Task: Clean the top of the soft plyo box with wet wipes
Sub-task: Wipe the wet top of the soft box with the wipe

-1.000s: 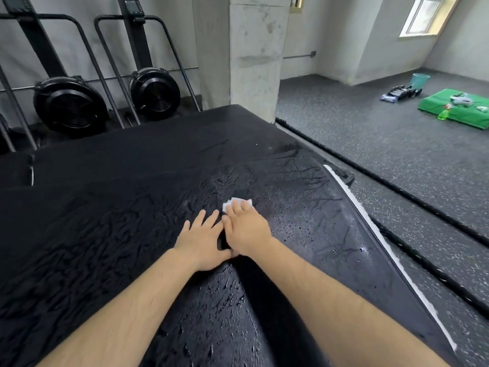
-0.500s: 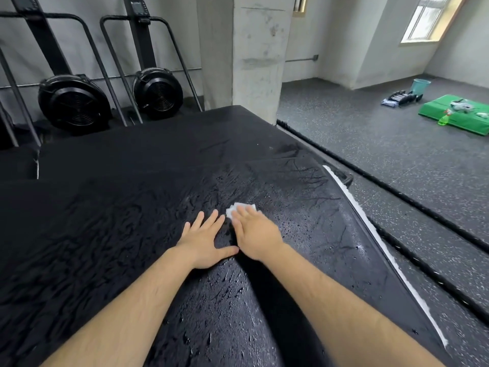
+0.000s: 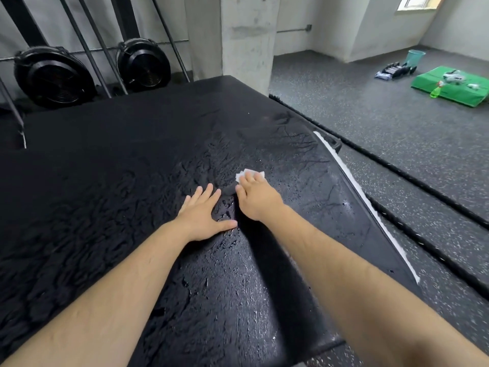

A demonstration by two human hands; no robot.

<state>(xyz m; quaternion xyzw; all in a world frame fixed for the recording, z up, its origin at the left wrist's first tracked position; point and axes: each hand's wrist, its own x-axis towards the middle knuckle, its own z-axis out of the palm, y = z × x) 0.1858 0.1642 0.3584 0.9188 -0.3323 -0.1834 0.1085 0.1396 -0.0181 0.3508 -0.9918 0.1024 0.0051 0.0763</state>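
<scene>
The black soft plyo box (image 3: 132, 181) fills most of the view, its top streaked and beaded with wet marks around and below my hands. A white wet wipe (image 3: 247, 173) lies on the top near the middle, mostly covered. My right hand (image 3: 255, 198) presses flat on the wipe with straight fingers. Just to its left, my left hand (image 3: 202, 214) rests flat on the box top, fingers spread, thumb pointing right.
The box's right edge with a white strip (image 3: 365, 202) drops to speckled grey floor. A concrete pillar (image 3: 246, 41) stands behind the box. Two black fan machines (image 3: 53, 75) sit back left. A green mat (image 3: 449, 86) with a spray bottle and a teal bucket (image 3: 415, 58) lie far right.
My right hand has slid the wipe away from me and slightly right across the box top, parting from the left hand. My left hand stays planted.
</scene>
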